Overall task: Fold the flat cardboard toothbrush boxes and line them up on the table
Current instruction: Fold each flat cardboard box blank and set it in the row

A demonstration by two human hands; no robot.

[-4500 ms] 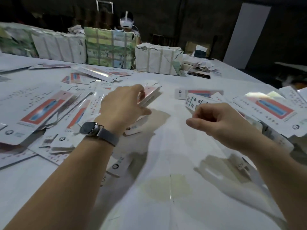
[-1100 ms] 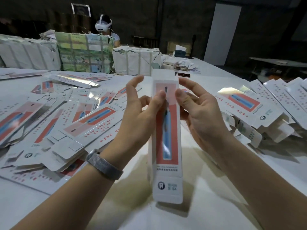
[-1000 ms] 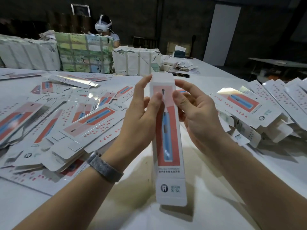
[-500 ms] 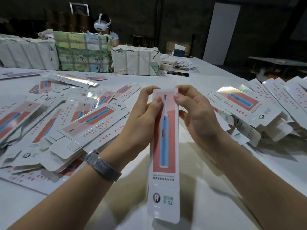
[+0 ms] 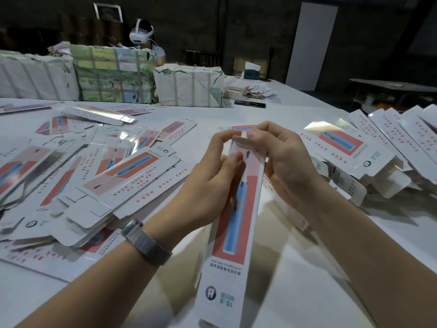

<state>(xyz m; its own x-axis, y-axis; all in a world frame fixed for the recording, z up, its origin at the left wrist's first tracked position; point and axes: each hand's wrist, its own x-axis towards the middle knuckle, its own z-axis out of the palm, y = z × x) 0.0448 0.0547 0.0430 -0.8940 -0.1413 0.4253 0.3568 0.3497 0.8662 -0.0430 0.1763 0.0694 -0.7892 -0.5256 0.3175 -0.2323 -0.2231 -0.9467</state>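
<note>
Hands meet at the far end of a long toothbrush box [image 5: 233, 223] held above the white surface [image 5: 295, 268]. Left hand [image 5: 208, 183] grips its left edge, thumb on the printed face; right hand [image 5: 283, 162] pinches the top flap. Flat boxes [image 5: 113, 178] lie heaped left of the held box, and folded boxes [image 5: 369, 150] lie piled right of it.

We've got a big white table [image 5: 279, 119] here. Flat toothbrush boxes [image 5: 113, 176] are piled all over its left side, more boxes [image 5: 378, 147] heaped along the right edge. Wrapped bundles [image 5: 189, 87] sit at the far end, with a dark phone [image 5: 250, 103] just beside them.
</note>
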